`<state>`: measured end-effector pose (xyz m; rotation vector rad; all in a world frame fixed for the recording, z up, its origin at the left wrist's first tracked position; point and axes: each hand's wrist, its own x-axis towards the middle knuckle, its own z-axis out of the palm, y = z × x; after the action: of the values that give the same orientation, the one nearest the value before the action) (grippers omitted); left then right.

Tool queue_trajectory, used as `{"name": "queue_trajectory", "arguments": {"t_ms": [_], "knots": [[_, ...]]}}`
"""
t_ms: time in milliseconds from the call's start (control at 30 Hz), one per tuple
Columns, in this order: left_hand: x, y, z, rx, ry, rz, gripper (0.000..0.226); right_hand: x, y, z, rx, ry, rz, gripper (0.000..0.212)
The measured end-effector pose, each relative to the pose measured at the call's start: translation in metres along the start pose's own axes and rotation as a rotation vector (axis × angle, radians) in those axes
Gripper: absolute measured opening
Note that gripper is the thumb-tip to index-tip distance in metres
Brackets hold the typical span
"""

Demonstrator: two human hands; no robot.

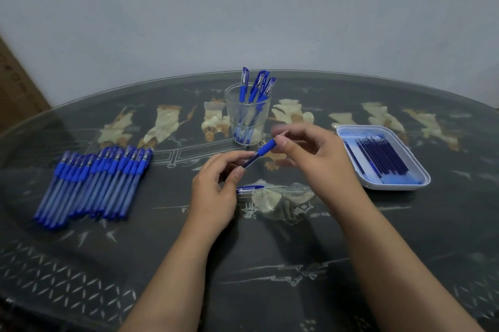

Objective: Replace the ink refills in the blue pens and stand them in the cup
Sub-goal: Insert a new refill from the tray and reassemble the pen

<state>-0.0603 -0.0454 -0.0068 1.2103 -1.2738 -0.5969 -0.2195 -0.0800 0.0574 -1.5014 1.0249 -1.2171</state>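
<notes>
Both hands closed on one pen (pixel 259 154): left hand (pixel 216 188) steadies barrel, right hand (pixel 310 153) works tip. Refill next, from tray (pixel 421 169) right of hands.

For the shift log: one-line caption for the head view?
Both hands hold a blue pen before the cup, refills tray at right.

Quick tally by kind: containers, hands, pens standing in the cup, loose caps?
Containers: 2, glass cup and white tray
Hands: 2, left hand, right hand
Pens in cup: 4
Loose caps: 1, pen cap
Total: 9
</notes>
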Motion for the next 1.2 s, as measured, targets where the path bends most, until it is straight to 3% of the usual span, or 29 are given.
{"name": "queue_trajectory", "arguments": {"t_ms": [167, 300, 467, 567, 667, 867, 967, 1033, 1133, 1200], "knots": [[0.0, 0.001, 0.0, 0.002, 0.007, -0.003, 0.051, -0.001, 0.005, 0.001, -0.076, 0.063, 0.008, 0.04], [0.0, 0.002, 0.0, 0.013, 0.004, 0.0, 0.05, -0.001, 0.004, 0.001, -0.011, 0.038, -0.049, 0.006], [0.0, 0.002, 0.0, 0.033, 0.007, 0.006, 0.048, -0.003, 0.003, 0.007, -0.015, 0.116, -0.032, 0.038], [0.0, 0.003, -0.001, 0.027, 0.013, 0.004, 0.047, -0.001, 0.001, 0.005, 0.103, 0.039, 0.007, 0.021], [0.0, 0.004, -0.001, 0.032, 0.009, -0.007, 0.048, -0.001, 0.005, 0.004, 0.03, 0.052, -0.022, 0.005], [-0.001, 0.008, -0.001, 0.027, 0.024, -0.017, 0.049, -0.001, 0.004, 0.009, 0.057, 0.06, -0.005, 0.031], [0.0, 0.007, -0.002, -0.012, 0.095, -0.068, 0.047, 0.0, 0.009, 0.006, 0.086, 0.044, 0.012, 0.027], [0.001, 0.007, -0.002, -0.072, 0.162, -0.105, 0.044, 0.002, 0.02, 0.007, -0.119, -0.013, -0.005, 0.029], [0.003, 0.008, -0.003, -0.129, 0.226, -0.131, 0.042, -0.002, 0.042, 0.016, -0.555, -0.237, -0.071, 0.053], [0.003, 0.01, -0.004, -0.145, 0.231, -0.144, 0.041, -0.005, 0.053, 0.026, -0.665, -0.322, -0.144, 0.063]]}}
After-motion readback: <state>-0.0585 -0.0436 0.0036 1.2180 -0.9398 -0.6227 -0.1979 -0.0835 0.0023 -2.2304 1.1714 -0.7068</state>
